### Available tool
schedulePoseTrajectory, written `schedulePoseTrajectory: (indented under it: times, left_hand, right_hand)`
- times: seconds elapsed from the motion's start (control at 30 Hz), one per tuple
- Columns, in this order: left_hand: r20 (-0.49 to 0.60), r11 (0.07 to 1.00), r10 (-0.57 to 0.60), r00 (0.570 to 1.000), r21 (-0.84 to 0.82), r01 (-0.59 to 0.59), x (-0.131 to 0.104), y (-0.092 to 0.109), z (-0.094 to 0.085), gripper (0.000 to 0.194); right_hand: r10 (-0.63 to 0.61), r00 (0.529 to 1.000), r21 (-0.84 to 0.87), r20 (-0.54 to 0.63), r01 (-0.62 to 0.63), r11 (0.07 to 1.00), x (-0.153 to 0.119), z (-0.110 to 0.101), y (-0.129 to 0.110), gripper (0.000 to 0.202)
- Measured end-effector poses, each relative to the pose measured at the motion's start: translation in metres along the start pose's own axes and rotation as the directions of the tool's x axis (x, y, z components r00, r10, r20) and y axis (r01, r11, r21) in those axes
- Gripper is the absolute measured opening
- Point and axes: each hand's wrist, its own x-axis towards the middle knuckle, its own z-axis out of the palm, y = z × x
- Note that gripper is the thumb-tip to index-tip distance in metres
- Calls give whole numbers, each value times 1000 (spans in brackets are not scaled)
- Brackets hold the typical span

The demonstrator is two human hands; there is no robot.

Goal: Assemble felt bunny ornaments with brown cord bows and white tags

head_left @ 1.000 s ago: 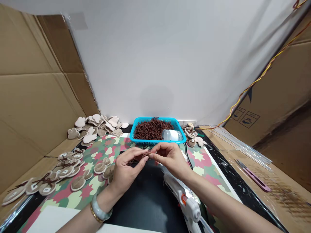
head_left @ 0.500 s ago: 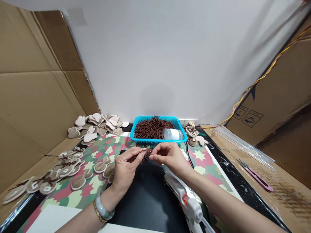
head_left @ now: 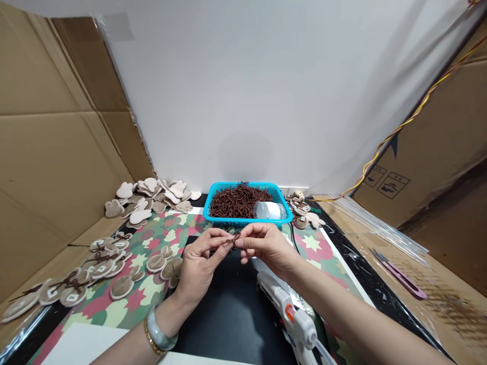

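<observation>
A small brown cord bow (head_left: 235, 239) is pinched between both hands, above the black mat (head_left: 228, 304). My left hand (head_left: 203, 258), with bangles at the wrist, grips its left side between thumb and fingers. My right hand (head_left: 264, 248) pinches its right side, fingertips almost touching the left ones. Just behind the hands, a blue basket (head_left: 247, 221) holds a heap of brown cord bows (head_left: 239, 200) and a clear jar (head_left: 269, 210) lying on its side. A white glue gun (head_left: 289, 314) rests below my right forearm.
Felt shapes (head_left: 142, 200) are piled at the back left. Round felt pieces with bows (head_left: 104, 263) lie along the left side, and more pieces (head_left: 300, 208) right of the basket. Pink-handled tweezers (head_left: 399, 276) and clear sticks (head_left: 380, 228) lie at the right.
The fingertips of both hands have come closer together. The brown cord bow between them now shows its loops more clearly, and my right hand's lower fingers have curled down.
</observation>
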Motion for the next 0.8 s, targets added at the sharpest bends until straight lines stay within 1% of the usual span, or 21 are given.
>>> schedulePoseTrajectory:
  times: [0.13, 0.23, 0.3, 0.4, 0.5, 0.6, 0.67, 0.73, 0.8]
  left_hand:
    - [6, 996, -55, 998, -68, 56, 0, 0, 3, 6]
    - [-15, 986, -104, 994, -131, 101, -2, 1, 6, 6]
    - [-21, 983, -123, 992, -138, 119, -4, 1, 8, 8]
    - [-19, 982, -151, 988, -122, 147, -8, 1, 12, 12]
    - [-46, 974, -194, 980, -128, 187, -12, 0, 15, 15]
    - [-78, 965, -235, 969, -141, 223, -13, 2, 17, 17]
    - [-63, 965, -237, 969, -127, 228, -12, 5, 17, 18]
    - [-23, 971, -217, 976, -106, 214, -10, 7, 16, 19]
    - [5, 972, -210, 978, -110, 209, -10, 7, 15, 18]
  right_hand:
    - [14, 1000, 68, 23, -15, 998, 1, -2, 3, 29]
    - [41, 999, 146, 34, -45, 988, 1, -3, 4, 36]
    - [76, 997, 152, 33, -80, 985, 2, -3, 4, 41]
    - [92, 995, 91, 35, -95, 991, 2, -1, 2, 37]
    - [-1, 1000, -7, 19, 1, 1000, 1, 1, 0, 28]
    - [-86, 996, -78, 3, 86, 993, 0, 2, 0, 25]
    - [-80, 997, -91, 8, 81, 993, -1, 3, 0, 28]
    - [-53, 998, -91, 19, 55, 994, -1, 4, 0, 30]
    - [-48, 999, -88, 17, 50, 995, -2, 5, 0, 29]
